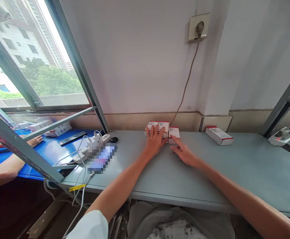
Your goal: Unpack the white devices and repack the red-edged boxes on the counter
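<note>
Small white boxes with red edges and printing stand together at the back of the grey table (140, 172), against the wall. My left hand (155, 142) lies over two of them, a left box (151, 124) and a middle box (164, 125), with its fingers spread on their tops. A lower box (174, 131) sits just right of these. My right hand (185, 154) is at its front right corner, fingers apart; whether the fingertips touch it I cannot tell. Farther right, a single similar box (219, 135) lies flat, away from both hands.
A power strip (99, 141) with white cables, a blurred phone-like item (102, 160) and a black round object (114, 140) lie left. Metal frame posts (23, 146) stand at that end. Beyond, another person's hand (35, 141) rests on a blue table. Another socket strip (283, 136) lies right.
</note>
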Demonstrator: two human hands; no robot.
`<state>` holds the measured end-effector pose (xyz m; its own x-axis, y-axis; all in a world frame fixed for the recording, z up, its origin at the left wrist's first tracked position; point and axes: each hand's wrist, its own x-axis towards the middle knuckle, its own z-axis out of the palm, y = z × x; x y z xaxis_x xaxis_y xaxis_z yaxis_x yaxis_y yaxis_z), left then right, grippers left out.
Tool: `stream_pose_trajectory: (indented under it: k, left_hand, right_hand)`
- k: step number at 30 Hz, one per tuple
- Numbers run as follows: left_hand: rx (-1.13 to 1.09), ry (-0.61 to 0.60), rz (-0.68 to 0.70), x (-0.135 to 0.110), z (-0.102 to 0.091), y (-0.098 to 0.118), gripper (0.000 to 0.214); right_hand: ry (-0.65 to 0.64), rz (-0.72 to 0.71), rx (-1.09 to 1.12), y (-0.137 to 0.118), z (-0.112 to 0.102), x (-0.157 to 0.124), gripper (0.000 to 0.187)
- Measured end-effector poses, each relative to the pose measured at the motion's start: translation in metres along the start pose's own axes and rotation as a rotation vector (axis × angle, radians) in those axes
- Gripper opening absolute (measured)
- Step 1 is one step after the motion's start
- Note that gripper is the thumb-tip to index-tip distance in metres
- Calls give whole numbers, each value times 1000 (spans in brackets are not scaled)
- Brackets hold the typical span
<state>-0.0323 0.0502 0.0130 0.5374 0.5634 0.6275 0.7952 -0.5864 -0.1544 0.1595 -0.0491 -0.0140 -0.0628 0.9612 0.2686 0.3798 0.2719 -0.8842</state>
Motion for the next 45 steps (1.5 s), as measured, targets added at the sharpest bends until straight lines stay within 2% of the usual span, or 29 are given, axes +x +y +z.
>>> stream_pose_trajectory:
  k: [6, 12, 21, 27, 36, 41, 45]
  left_hand:
    - [31, -27, -5, -3, 4, -2, 72]
    - [9, 9, -11, 2, 3, 3, 60]
    - [-58, 53, -97, 2, 1, 10, 49]
    - [-79, 51, -182, 4, 0, 9, 54]
    - [-63, 63, -143, -2, 9, 6, 77]
    - [-94, 115, -124, -3, 5, 5, 70]
    - [-150, 163, -116, -5, -4, 14, 61]
  right_hand:
    - [-4, 18, -1, 2, 1, 0, 72]
    - [11, 0, 29, 2, 1, 2, 69]
    - [25, 22, 40, 0, -2, 1, 67]
    - [27, 32, 33, -1, -1, -1, 67]
    - [87, 62, 58, 5, -6, 3, 72]
    - [120, 20, 42, 10, -7, 5, 62]
    - [163, -12, -27, 9, -11, 6, 58]
